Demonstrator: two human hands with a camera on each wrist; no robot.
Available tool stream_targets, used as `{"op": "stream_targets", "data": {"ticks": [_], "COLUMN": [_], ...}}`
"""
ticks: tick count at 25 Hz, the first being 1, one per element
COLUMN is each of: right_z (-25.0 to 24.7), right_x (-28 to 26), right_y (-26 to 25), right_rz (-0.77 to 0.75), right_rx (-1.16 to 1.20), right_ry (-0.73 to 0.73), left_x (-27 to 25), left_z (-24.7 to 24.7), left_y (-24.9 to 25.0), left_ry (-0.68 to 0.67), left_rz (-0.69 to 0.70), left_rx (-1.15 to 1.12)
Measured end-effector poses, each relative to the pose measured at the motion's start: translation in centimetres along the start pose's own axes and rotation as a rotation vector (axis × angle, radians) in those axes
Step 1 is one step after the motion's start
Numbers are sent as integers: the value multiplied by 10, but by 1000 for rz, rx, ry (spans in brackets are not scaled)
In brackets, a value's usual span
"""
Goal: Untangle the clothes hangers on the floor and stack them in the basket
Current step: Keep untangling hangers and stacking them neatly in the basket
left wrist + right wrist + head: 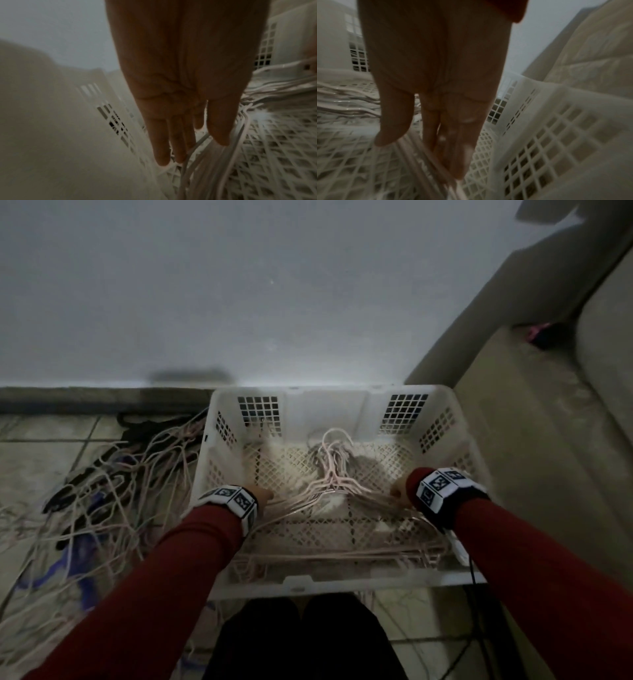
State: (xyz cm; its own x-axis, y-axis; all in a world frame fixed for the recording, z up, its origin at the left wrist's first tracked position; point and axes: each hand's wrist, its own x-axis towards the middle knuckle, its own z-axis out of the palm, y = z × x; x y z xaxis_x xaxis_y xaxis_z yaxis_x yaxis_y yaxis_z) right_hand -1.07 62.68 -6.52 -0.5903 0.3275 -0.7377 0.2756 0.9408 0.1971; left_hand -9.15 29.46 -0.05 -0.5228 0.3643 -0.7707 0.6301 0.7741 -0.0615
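Nearest the camera, at the bottom of the head view, the basket's (342, 583) front rim runs across the frame; both forearms pass over it into the basket.

Inside, a stacked bundle of pale hangers (329, 498) lies flat on the lattice bottom. Its long axis runs left to right across the frame, with the hooks gathered at centre and pointing toward the upper part of the frame, at the far wall of the basket.

The left hand (262, 494) sits at the left shoulder end of the bundle, the right hand (400, 491) at the right shoulder end. Each hand is therefore equally near its own end, and the bundle lies between the two.

Grip state: in the left wrist view the fingers (171, 142) hang straight, tips down among the hanger wires, with nothing clasped. In the right wrist view the fingers (453, 135) are likewise extended, tips against the wires. That view is blurred, so contact is probable rather than certain. Both hands are judged slack, squaring or releasing the stack.

Further off, at centre left of the head view, the tangled hangers (102, 491) lie on the floor beside the basket's left wall. The left hand is nearer to them; the next reach would go leftward over that wall.
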Motion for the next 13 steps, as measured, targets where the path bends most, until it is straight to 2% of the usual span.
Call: {"op": "stream_targets", "data": {"ticks": [1,2,3,4,5,7,9,13], "right_z": [20,30,26,4,8,4,-10,-61], "right_x": [33,41,21,-28,-33,-51,-73,-141], "right_y": [11,13,5,-14,-18,-18,-23,-61], "right_rz": [1,-4,42,45,54,-23,-40,-237], "right_rx": [-19,-42,-62,-74,-133,-127,-101,107], "right_ry": [26,10,-45,-61,-30,16,13,69], "left_x": [3,5,6,5,1,-11,-25,-76], "left_z": [4,6,7,6,4,-1,-9,-28], "left_y": [-1,-1,0,2,5,7,2,-14], "left_ry": [-2,-10,-28,-52,-68,-63,-19,124], "left_rz": [-4,5,15,13,14,11,13,47], "left_rx": [-6,-16,-16,-20,-23,-75,-156,-349]}}
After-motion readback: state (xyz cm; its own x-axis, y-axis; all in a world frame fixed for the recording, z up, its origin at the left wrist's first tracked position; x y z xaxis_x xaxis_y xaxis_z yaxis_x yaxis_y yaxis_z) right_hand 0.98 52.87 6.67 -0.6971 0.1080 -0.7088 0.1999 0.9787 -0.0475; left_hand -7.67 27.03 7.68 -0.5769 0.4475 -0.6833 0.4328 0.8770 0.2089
